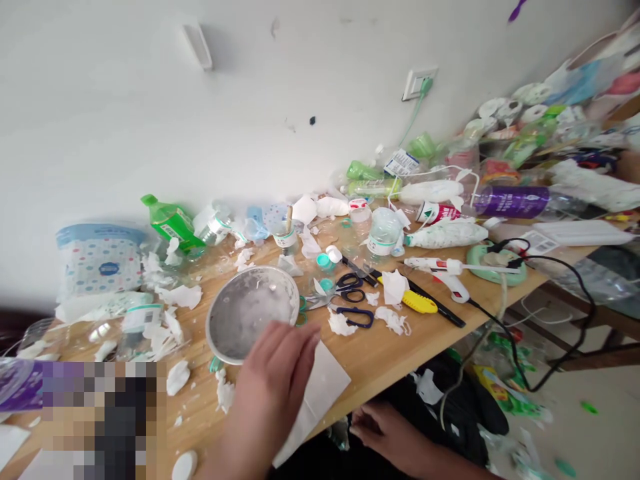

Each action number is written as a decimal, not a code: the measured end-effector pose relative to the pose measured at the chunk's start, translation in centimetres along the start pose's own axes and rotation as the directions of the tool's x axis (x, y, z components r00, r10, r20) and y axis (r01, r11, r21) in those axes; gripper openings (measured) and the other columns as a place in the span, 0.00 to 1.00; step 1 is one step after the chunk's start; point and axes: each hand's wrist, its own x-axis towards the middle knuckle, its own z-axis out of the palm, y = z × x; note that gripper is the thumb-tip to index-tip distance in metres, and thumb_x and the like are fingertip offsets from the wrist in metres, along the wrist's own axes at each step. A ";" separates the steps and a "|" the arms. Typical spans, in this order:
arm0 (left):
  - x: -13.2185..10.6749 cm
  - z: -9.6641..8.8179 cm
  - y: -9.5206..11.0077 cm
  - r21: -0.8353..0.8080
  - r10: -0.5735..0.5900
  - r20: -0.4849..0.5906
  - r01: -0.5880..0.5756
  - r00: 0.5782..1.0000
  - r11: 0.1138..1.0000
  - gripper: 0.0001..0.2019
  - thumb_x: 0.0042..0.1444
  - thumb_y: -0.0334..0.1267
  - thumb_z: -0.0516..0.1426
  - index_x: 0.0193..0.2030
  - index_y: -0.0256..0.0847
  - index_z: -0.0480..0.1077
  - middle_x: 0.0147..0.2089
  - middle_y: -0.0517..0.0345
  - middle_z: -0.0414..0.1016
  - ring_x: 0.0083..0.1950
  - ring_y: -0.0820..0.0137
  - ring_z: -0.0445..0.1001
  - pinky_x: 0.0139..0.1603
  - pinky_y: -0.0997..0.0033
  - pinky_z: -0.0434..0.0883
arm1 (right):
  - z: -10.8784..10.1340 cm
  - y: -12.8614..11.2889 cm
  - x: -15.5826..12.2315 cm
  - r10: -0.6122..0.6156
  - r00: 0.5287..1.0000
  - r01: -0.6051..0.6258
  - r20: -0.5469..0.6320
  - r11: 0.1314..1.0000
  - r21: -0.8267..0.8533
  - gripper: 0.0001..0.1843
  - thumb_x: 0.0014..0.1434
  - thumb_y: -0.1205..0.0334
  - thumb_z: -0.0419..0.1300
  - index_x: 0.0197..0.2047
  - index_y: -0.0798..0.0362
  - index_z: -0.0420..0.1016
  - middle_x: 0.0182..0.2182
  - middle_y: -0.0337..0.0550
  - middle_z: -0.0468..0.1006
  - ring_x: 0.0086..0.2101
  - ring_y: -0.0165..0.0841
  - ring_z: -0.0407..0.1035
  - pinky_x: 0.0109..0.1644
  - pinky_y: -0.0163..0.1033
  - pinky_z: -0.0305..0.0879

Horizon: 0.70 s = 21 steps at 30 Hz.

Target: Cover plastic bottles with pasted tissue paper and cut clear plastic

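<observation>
My left hand [277, 373] is above the near rim of a grey metal bowl [250, 313]. Its fingers are bent and pressed together, and whatever they may hold is hidden. The bowl has whitish, wet-looking contents. Beneath that hand, a white paper sheet [325, 383] lies on the wooden table [380, 373]. Lower, beyond the table's front edge, my right hand [375, 427] has loosely curled fingers with a gap at the thumb and nothing visible in them. Dark-handled scissors [350, 288] and torn white tissue [341, 323] lie right of the bowl.
A yellow utility knife [417, 300] and a white glue gun [445, 270] lie to the right; the gun's black cable hangs off the edge. Plastic bottles, including a green bottle [173, 223], line the wall. A tissue pack [103, 260] stands left. Litter covers the floor at right.
</observation>
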 end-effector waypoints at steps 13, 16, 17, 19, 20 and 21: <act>15.6 2.1 -4.3 0.351 0.137 0.808 -0.656 0.573 0.668 0.13 0.59 0.24 0.57 0.45 0.43 0.77 0.42 0.52 0.75 0.37 0.64 0.76 0.31 0.68 0.65 | -0.3 4.2 4.7 -0.010 0.987 0.011 -0.163 1.000 0.011 0.24 0.61 0.39 0.51 0.34 0.51 0.74 0.22 0.41 0.72 0.28 0.39 0.71 0.36 0.45 0.70; 16.1 3.6 -5.1 0.332 0.113 0.843 -0.674 0.526 0.660 0.08 0.59 0.26 0.59 0.42 0.39 0.76 0.43 0.54 0.76 0.36 0.67 0.75 0.33 0.68 0.68 | 0.7 4.0 4.8 0.001 0.991 0.004 -0.137 0.999 0.033 0.22 0.61 0.40 0.54 0.35 0.52 0.72 0.21 0.36 0.70 0.25 0.34 0.69 0.35 0.43 0.69; 16.2 3.9 -5.3 0.328 0.103 0.853 -0.679 0.511 0.657 0.06 0.59 0.27 0.59 0.42 0.38 0.75 0.42 0.55 0.76 0.37 0.67 0.75 0.35 0.67 0.70 | 1.2 3.9 4.8 0.004 0.993 0.001 -0.121 0.999 0.040 0.21 0.62 0.41 0.55 0.36 0.52 0.72 0.21 0.36 0.70 0.25 0.33 0.69 0.35 0.42 0.69; 16.3 4.3 -5.7 0.321 0.081 0.872 -0.687 0.484 0.652 0.03 0.60 0.29 0.60 0.40 0.37 0.75 0.41 0.56 0.77 0.38 0.68 0.75 0.38 0.65 0.73 | 2.0 3.7 4.9 0.008 0.996 -0.003 -0.083 0.999 0.052 0.20 0.64 0.43 0.55 0.37 0.53 0.72 0.23 0.36 0.72 0.26 0.32 0.70 0.35 0.40 0.69; 16.4 4.4 -5.9 0.318 0.072 0.878 -0.690 0.472 0.650 0.03 0.60 0.29 0.60 0.40 0.36 0.75 0.40 0.56 0.77 0.38 0.68 0.75 0.40 0.64 0.74 | 2.3 3.5 5.1 0.009 0.998 -0.005 -0.068 0.998 0.055 0.20 0.66 0.44 0.55 0.36 0.53 0.72 0.24 0.36 0.73 0.27 0.31 0.70 0.35 0.39 0.69; 16.4 4.5 -6.0 0.314 0.066 0.884 -0.693 0.463 0.649 0.02 0.61 0.30 0.60 0.40 0.36 0.74 0.40 0.57 0.77 0.39 0.68 0.76 0.41 0.63 0.75 | 2.5 3.4 5.2 0.011 0.998 -0.008 -0.055 0.998 0.056 0.20 0.67 0.45 0.55 0.35 0.54 0.72 0.25 0.36 0.74 0.27 0.30 0.70 0.35 0.38 0.70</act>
